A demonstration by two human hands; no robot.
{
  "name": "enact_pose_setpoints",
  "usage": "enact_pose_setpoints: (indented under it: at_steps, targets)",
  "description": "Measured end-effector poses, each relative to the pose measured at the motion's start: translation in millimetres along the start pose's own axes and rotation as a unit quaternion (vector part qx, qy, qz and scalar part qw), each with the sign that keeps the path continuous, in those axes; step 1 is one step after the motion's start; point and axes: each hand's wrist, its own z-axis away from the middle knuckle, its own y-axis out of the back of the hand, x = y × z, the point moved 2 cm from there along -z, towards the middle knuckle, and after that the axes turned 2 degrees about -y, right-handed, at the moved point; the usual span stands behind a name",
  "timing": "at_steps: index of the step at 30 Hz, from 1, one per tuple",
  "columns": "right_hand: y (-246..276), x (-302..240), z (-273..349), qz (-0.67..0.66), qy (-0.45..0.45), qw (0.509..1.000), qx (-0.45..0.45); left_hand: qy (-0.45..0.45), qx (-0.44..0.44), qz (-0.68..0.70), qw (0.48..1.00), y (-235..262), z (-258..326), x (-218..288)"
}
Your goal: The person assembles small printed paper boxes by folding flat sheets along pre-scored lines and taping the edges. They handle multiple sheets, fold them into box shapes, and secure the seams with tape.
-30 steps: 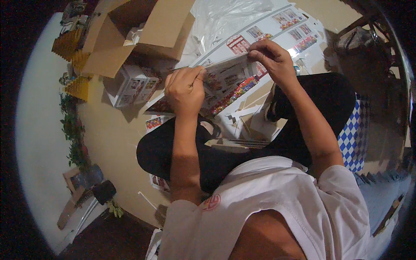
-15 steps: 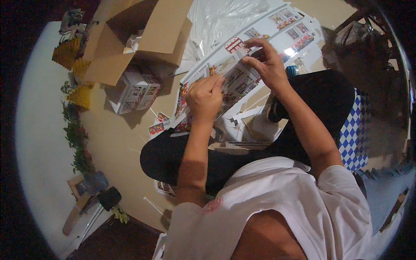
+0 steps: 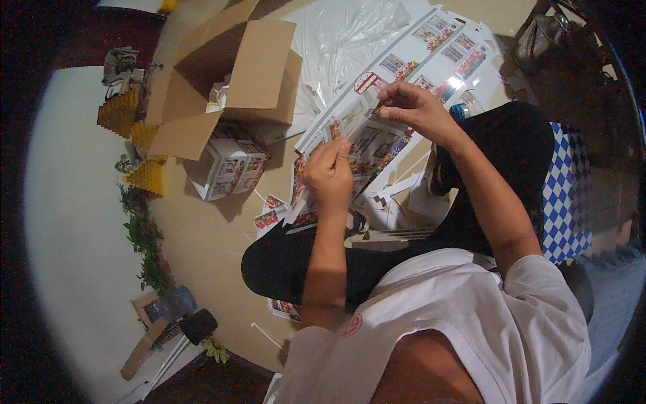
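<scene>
A folded printed card sheet [image 3: 377,145], white with small pictures of building fronts and flowers, is tilted up between my hands. My left hand [image 3: 328,174] is closed on its near left edge, thumb pressed against the fingers. Its upper right end sits in a pinch between thumb and fingers of my right hand [image 3: 418,113]. Below and beyond it, larger printed card sheets [image 3: 474,40] lie flat on the floor, overlapping one another. White cut-off card strips [image 3: 397,185] rest between my legs, partly hidden by the held sheet.
At the far left stands an open brown cardboard box [image 3: 259,67], with a printed white box [image 3: 232,165] beside it. Crumpled clear plastic [image 3: 343,34] lies behind the sheets. A blue-and-white checked cloth [image 3: 565,195] is at my right, and leafy plants [image 3: 141,229] line the left wall.
The view has shifted, so the scene sits further right and slightly lower. Both hands keep their grip on the card sheet, with little other movement.
</scene>
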Motion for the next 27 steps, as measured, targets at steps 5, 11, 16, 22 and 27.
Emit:
enact_pose_setpoints:
  at_steps: [5, 11, 16, 22, 27]
  targets:
    - [1, 2, -2, 0.019, -0.019, 0.999, -0.019, -0.001, 0.019, 0.023, 1.000, -3, 4, 8]
    - [-2, -1, -2, 0.004, 0.010, 1.000, -0.013, 0.023, 0.018, 0.035, 0.999, -6, 12, 10]
    - [-3, -3, -2, 0.017, 0.001, 0.999, -0.028, 0.016, 0.022, 0.027, 0.999, -10, 17, 7]
    - [3, 14, -9, 0.070, 0.034, 0.996, -0.050, 0.046, -0.123, 0.061, 0.989, -13, 11, -4]
    - [0, -18, -11, 0.036, 0.020, 0.991, -0.130, -0.063, -0.169, 0.170, 0.969, -13, -50, 4]
